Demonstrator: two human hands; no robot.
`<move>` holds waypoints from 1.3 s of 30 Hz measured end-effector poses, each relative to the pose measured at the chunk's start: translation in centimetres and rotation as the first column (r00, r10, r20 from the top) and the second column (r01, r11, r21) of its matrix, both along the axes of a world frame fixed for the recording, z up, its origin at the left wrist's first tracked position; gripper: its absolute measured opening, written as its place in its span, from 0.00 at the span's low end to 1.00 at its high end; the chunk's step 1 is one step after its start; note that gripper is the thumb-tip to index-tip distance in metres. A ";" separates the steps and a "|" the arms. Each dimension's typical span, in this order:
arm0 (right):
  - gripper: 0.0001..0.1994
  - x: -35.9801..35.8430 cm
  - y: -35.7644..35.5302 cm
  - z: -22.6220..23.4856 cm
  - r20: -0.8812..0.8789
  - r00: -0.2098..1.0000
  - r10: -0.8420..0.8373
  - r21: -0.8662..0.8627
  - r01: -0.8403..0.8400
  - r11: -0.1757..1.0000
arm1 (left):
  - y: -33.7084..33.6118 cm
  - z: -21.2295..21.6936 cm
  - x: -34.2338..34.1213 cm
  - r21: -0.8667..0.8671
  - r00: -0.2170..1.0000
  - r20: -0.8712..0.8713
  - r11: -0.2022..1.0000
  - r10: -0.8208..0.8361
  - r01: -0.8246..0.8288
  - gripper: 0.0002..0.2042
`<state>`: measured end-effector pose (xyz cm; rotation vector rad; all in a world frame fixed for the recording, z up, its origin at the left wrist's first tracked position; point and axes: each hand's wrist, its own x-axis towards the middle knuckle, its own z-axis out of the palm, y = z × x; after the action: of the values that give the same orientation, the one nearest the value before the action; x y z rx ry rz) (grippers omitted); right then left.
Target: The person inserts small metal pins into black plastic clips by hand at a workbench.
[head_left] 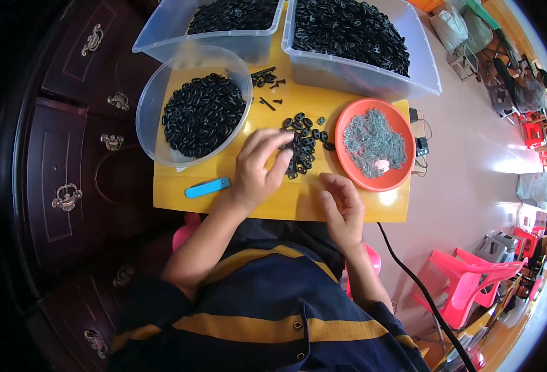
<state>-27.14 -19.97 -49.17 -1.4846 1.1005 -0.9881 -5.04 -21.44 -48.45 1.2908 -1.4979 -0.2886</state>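
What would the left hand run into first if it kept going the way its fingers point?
Most likely the small pile of black links: the left hand points up and to the right, fingertips already at the pile's edge. Beyond lies the orange plate.

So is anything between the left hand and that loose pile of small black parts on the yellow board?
Nothing visible. The left hand already has its fingertips on the pile of small black parts; the blue tool lies to its left, off the path.

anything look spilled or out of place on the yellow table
Only a pale pinkish bit among the grey metal pieces in the orange plate. The loose black parts under the left hand look deliberately laid out.
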 end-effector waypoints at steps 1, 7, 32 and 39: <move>0.14 -0.3 0.2 -0.2 0.011 1.000 0.011 0.015 -0.012 1.000 | 1.3 0.3 0.0 0.060 0.998 0.058 0.998 -0.025 0.022 0.14; 0.10 -1.6 0.4 1.0 0.001 0.997 0.081 0.034 -0.081 0.996 | 3.7 0.5 -1.3 0.188 0.963 0.261 0.982 -0.059 0.009 0.16; 0.07 -4.4 4.9 0.4 -0.042 0.996 0.084 -0.299 -0.093 0.950 | 7.5 -1.2 -4.0 -0.046 0.813 0.579 0.998 0.059 -0.039 0.06; 0.07 -4.4 4.8 -0.9 -0.069 0.997 0.020 -0.307 -0.040 0.951 | 12.1 -1.1 -3.9 -0.038 0.823 0.567 0.999 0.014 0.010 0.11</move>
<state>-31.51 -15.13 -50.12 -1.7905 0.9971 -1.1361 -8.92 -9.37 -49.54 1.4179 -1.9895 0.1522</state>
